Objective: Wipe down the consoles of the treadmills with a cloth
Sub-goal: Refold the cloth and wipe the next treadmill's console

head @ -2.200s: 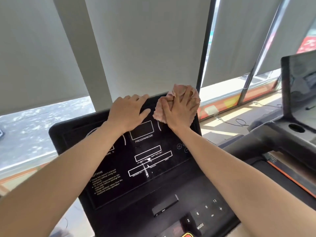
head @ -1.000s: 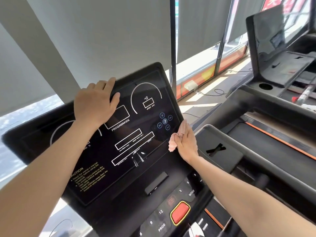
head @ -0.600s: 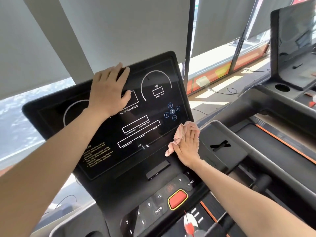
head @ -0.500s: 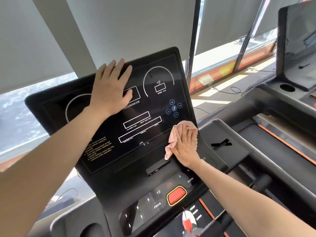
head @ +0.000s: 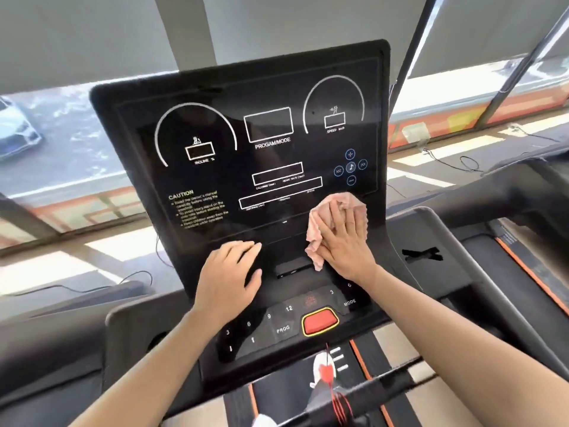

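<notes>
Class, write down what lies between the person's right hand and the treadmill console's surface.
The crumpled pink cloth lies there, pressed by the flat right hand against the black console. The head view shows it.

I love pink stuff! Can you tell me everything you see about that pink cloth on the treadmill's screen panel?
The cloth is pale pink and looks thin and soft, with a crinkled surface. It is bunched up rather than neatly folded, and its wrinkly edges stick out above and to the left of the right hand. That hand lies flat on top, fingers straight, pressing it against the black console near the display's lower right corner, just under the round blue buttons.
</notes>
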`<state>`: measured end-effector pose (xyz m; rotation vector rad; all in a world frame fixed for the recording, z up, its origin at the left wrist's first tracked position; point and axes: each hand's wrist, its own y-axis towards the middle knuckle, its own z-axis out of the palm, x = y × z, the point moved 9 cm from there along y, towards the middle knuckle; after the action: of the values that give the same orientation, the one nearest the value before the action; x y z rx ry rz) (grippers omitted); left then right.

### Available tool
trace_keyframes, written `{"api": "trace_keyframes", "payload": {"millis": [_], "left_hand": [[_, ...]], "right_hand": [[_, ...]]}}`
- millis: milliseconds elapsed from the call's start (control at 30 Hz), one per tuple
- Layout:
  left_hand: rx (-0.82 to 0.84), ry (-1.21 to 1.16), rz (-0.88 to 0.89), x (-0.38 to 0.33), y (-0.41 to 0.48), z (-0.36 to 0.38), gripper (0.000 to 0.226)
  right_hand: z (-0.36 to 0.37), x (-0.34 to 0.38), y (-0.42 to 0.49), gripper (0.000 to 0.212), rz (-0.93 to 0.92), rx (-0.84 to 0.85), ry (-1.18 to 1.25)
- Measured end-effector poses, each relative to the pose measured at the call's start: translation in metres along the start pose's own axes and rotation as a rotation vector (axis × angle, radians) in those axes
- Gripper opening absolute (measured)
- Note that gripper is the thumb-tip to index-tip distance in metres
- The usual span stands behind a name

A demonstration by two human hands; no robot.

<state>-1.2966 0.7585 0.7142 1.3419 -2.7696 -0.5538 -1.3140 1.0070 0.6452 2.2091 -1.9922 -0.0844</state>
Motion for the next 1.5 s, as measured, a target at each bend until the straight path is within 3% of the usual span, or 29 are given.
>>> {"api": "trace_keyframes", "payload": {"millis": [200,467,700,833,967,1267,1500], "left_hand": [[-0.009,0.005,-0.173,0.0,-0.021,0.022,0.057],[-0.043,-0.102,-0.161,0.007,-0.051,0.025,0.059],[-0.155,-0.187,-0.585,0.055,-0.14,0.022,0.059],[-0.118,-0.261,-0.733,0.058,-0.177,0.037,0.066],[-0.069,-0.205,-0.756,0.047,-0.197,0.042,0.073],[-0.051,-0.114,-0.779,0.037,-0.226,0.042,0.076],[-0.127,-0.116,-0.768,0.028,-0.224,0.042,0.074]], "right_hand": [[0.0,0.01,0.006,0.07,-0.066,-0.028,-0.023],[0.005,0.051,0.019,0.064,-0.26,0.009,-0.043],[-0.001,0.098,0.022,0.062,-0.379,0.029,-0.105],[0.0,0.147,0.025,0.062,-0.433,0.054,-0.146],[0.005,0.197,0.023,0.064,-0.497,0.033,-0.148],[0.029,0.284,0.001,0.062,-0.664,0.181,-0.106],[0.042,0.274,-0.015,0.062,-0.768,0.264,-0.12]]}}
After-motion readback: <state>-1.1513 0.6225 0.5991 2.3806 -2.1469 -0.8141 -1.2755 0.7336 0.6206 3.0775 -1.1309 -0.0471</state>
